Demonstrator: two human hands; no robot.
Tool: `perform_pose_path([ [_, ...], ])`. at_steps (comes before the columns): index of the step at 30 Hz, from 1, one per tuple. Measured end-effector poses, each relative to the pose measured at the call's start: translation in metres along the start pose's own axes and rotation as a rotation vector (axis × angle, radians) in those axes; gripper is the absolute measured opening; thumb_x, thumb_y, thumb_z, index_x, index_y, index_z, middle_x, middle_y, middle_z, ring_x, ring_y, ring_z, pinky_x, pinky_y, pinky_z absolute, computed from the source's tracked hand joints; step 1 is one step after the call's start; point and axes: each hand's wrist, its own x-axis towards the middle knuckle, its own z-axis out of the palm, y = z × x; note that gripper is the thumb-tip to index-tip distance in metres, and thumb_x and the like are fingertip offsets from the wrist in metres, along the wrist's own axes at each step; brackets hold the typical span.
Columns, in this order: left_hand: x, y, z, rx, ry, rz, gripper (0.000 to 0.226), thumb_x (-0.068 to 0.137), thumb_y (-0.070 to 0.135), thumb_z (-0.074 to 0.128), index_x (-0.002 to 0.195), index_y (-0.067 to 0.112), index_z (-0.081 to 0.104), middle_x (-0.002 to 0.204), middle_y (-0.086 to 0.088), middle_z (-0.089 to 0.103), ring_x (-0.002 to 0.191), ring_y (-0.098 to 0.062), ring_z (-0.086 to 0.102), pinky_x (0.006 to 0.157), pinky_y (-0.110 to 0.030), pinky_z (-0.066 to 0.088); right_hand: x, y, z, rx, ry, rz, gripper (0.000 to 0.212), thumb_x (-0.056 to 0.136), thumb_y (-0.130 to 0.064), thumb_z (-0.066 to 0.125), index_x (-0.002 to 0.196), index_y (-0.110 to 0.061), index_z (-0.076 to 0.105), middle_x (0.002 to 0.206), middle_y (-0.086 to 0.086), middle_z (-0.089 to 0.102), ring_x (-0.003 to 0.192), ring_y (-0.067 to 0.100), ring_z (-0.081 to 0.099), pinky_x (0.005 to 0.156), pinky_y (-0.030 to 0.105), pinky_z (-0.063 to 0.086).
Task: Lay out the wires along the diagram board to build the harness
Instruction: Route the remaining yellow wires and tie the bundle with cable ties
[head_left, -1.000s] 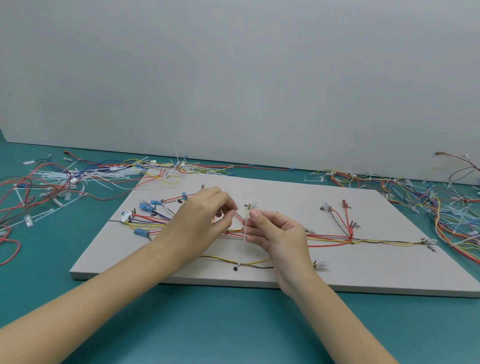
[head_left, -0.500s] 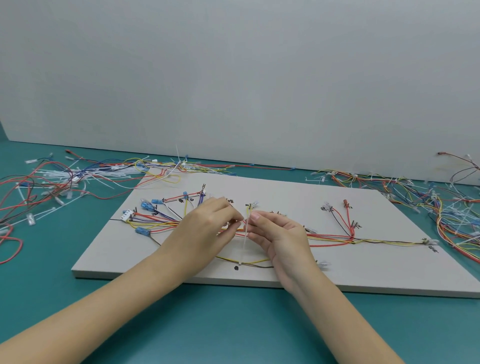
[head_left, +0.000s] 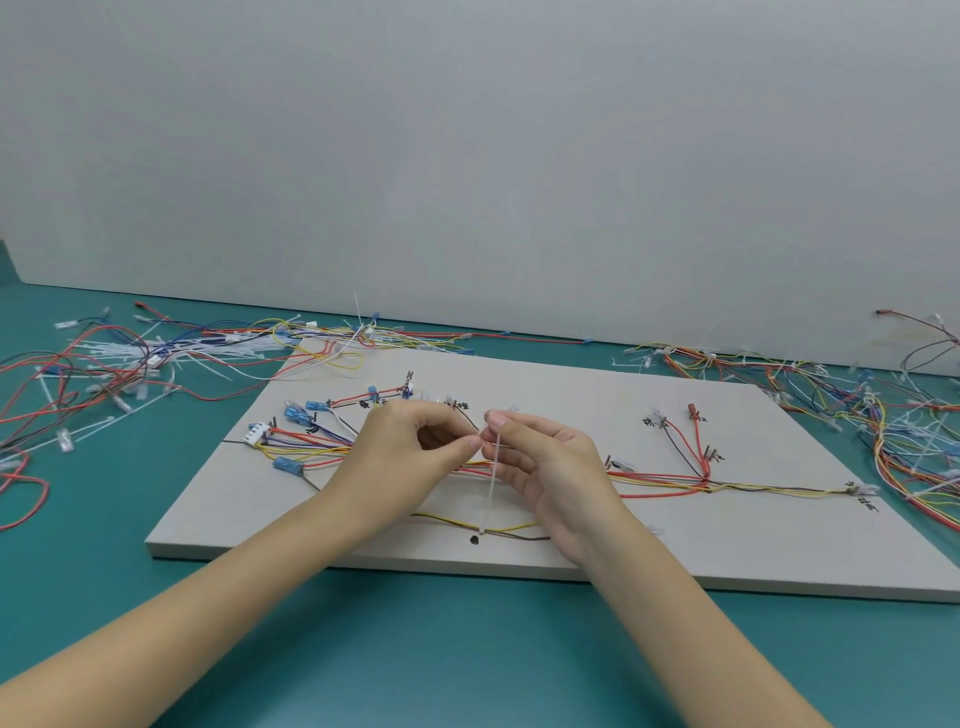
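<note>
A grey diagram board (head_left: 571, 379) lies on the teal table. Red, yellow, blue and black harness wires (head_left: 670, 480) run across it, with blue connectors (head_left: 288, 465) and a white plug (head_left: 258, 432) at the left end. Over the board's middle my left hand (head_left: 400, 457) and my right hand (head_left: 545, 467) meet fingertip to fingertip. Both pinch the top of a white cable tie (head_left: 492, 483) whose tail hangs down to the board. The wires under my hands are hidden.
Loose wires and white cable ties (head_left: 119, 358) are heaped on the table at the left. Another tangle of wires (head_left: 893, 431) lies beyond the board's right edge. A grey wall stands behind. A black dot (head_left: 474, 540) marks the board's near edge.
My left hand has slid right until its fingertips meet my right hand at the cable tie. The right hand has stayed almost still.
</note>
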Motion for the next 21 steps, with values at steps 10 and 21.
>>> perform_pose_path([
  [10,0.010,-0.020,-0.013,0.236,-0.031,0.073,0.011,0.083,0.021,0.075,0.078,0.031,0.075,0.072,0.013,0.069,0.076,-0.002,0.060,0.065,-0.009,0.038,0.013,-0.004,0.001,-0.146,0.084,-0.165,0.008,0.089,-0.006,0.065,0.091,0.001,0.069,0.075,0.010,0.068,0.063,0.014,0.063,0.050,0.022,0.049],
  [21,0.008,-0.040,-0.023,0.578,-0.181,0.118,0.010,0.087,0.035,0.069,0.096,0.032,0.073,0.094,0.012,0.051,0.095,-0.007,0.042,0.089,-0.027,0.040,0.042,-0.013,0.011,-0.334,0.102,-0.389,0.006,0.092,-0.001,0.059,0.090,0.000,0.064,0.077,0.012,0.069,0.065,0.017,0.066,0.058,0.024,0.056],
])
